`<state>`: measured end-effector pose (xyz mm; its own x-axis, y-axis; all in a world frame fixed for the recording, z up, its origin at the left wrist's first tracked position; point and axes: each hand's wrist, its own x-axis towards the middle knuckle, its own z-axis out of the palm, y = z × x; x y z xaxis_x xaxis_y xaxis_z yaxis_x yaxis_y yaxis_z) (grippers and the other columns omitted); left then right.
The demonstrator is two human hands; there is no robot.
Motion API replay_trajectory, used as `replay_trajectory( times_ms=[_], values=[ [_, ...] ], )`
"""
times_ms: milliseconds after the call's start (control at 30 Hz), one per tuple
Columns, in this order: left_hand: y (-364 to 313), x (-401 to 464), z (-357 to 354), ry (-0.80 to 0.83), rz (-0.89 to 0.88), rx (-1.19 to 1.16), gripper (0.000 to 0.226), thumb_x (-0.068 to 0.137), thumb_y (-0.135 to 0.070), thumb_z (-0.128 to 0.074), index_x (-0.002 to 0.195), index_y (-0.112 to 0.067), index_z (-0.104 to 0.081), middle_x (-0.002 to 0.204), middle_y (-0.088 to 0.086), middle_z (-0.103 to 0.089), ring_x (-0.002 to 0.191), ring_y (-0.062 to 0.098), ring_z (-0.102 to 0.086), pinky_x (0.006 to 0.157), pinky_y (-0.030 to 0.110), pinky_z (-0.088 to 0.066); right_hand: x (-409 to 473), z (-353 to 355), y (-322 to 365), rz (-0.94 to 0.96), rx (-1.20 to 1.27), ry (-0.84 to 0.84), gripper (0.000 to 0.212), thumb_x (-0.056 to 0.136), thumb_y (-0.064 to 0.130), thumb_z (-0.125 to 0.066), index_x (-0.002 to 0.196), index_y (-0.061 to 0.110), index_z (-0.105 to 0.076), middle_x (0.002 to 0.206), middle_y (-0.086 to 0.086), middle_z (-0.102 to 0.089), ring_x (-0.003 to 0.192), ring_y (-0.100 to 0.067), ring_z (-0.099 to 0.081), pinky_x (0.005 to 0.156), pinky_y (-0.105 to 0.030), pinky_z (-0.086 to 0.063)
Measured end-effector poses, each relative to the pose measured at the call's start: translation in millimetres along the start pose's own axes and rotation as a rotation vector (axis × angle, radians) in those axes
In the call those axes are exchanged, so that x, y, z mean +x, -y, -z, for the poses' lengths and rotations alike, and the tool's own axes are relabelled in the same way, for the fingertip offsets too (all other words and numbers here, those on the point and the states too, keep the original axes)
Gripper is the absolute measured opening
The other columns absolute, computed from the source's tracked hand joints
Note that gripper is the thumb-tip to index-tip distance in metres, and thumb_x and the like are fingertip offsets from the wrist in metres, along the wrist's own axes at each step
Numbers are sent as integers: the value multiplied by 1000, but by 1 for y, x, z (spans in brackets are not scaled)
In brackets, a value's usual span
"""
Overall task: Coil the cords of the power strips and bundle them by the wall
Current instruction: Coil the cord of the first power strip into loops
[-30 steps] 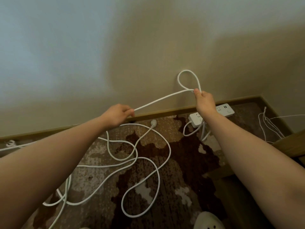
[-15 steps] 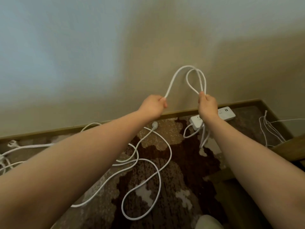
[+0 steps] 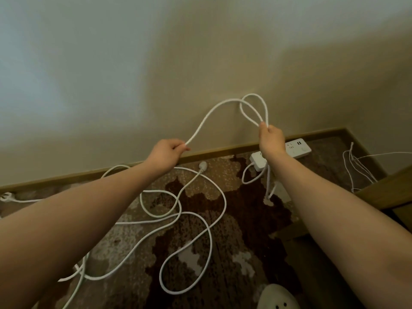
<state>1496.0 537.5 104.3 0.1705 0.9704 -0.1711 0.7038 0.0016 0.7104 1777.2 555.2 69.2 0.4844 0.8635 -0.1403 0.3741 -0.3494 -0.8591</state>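
Both hands were up mid-frame by the wall [image 3: 200,63]. Right hand [image 3: 272,139] had its fingers curled tight round a small loop of the white cord [image 3: 207,117]; left hand [image 3: 166,152] pinched the same cord further along. The rest sprawled over the patterned carpet [image 3: 245,219], power strip [image 3: 296,150] against the baseboard, right of centre.

Power strip [image 3: 281,154] by wall [image 3: 200,63] — cord [image 3: 194,219] left.
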Motion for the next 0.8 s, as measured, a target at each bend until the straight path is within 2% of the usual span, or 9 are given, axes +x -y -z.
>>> replay_trajectory(
  times_ms=[100, 233, 300, 367, 400, 467, 533, 667, 800],
  values=[
    [-36, -4, -20, 53, -50, -169, 25, 97, -24, -48, 104, -18, -71, 79, -11, -62, 73, -3, -49, 68, 17, -38, -10, -8, 8, 3, 58, 141, 40, 102, 41, -39, 74, 17, -52, 64, 0, -46, 55, -16, -42, 52, -30, -35],
    [-52, -7, -43, 95, 95, -243, 28, 99, -20, -45, 106, -10, -71, 87, 11, -66, 71, 10, -54, 71, 24, -43, -20, -11, 16, 17, 231, 268, 35, 103, 37, -40, 78, 17, -55, 56, 4, -41, 41, -8, -34, 41, -22, -29],
    [-58, -6, -46, 120, 166, -261, 30, 99, -19, -45, 106, -7, -71, 94, 15, -69, 62, 13, -56, 60, 19, -47, -24, -13, 18, 38, 298, 327, 30, 102, 34, -42, 84, 16, -57, 55, 6, -39, 39, -5, -31, 38, -19, -26],
    [-65, -3, -48, 166, 194, -270, 29, 99, -17, -44, 104, -6, -71, 102, 18, -69, 45, 8, -46, 38, 12, -37, -28, -16, 20, 60, 339, 388, 22, 99, 33, -51, 91, 14, -58, 55, 8, -41, 38, -3, -32, 37, -17, -26],
    [-68, -2, -49, 183, 189, -260, 28, 98, -17, -45, 102, -7, -71, 108, 19, -67, 43, 6, -44, 35, 13, -36, -29, -17, 21, 79, 338, 406, 20, 97, 33, -56, 94, 13, -58, 55, 10, -42, 38, -2, -34, 37, -16, -28],
    [-72, 0, -52, 194, 154, -224, 28, 98, -19, -46, 102, -7, -71, 96, 14, -69, 51, 6, -51, 46, 20, -47, -30, -18, 23, 116, 300, 411, 23, 92, 36, -64, 89, 14, -58, 56, 11, -45, 39, 0, -37, 38, -13, -31],
    [-73, 1, -55, 183, 88, -195, 28, 97, -19, -47, 103, -8, -72, 74, 2, -63, 57, 8, -51, 53, 23, -42, -30, -19, 25, 135, 249, 400, 27, 88, 39, -69, 78, 17, -56, 50, 13, -47, 37, 1, -40, 38, -12, -32],
    [-74, 1, -62, 192, -55, -128, 27, 98, -21, -46, 104, -12, -71, 62, -10, -53, 56, 4, -46, 53, 22, -34, -29, -17, 28, 96, 223, 395, 24, 85, 36, -74, 76, 17, -63, 41, 13, -46, 34, 0, -40, 37, -15, -33],
    [-74, 1, -64, 234, -103, -44, 28, 99, -22, -45, 108, -11, -68, 64, -5, -54, 58, 10, -47, 54, 26, -36, -28, -13, 31, 48, 303, 478, 15, 87, 24, -71, 80, 11, -68, 50, 7, -42, 41, -8, -32, 38, -22, -27]
  ],
)
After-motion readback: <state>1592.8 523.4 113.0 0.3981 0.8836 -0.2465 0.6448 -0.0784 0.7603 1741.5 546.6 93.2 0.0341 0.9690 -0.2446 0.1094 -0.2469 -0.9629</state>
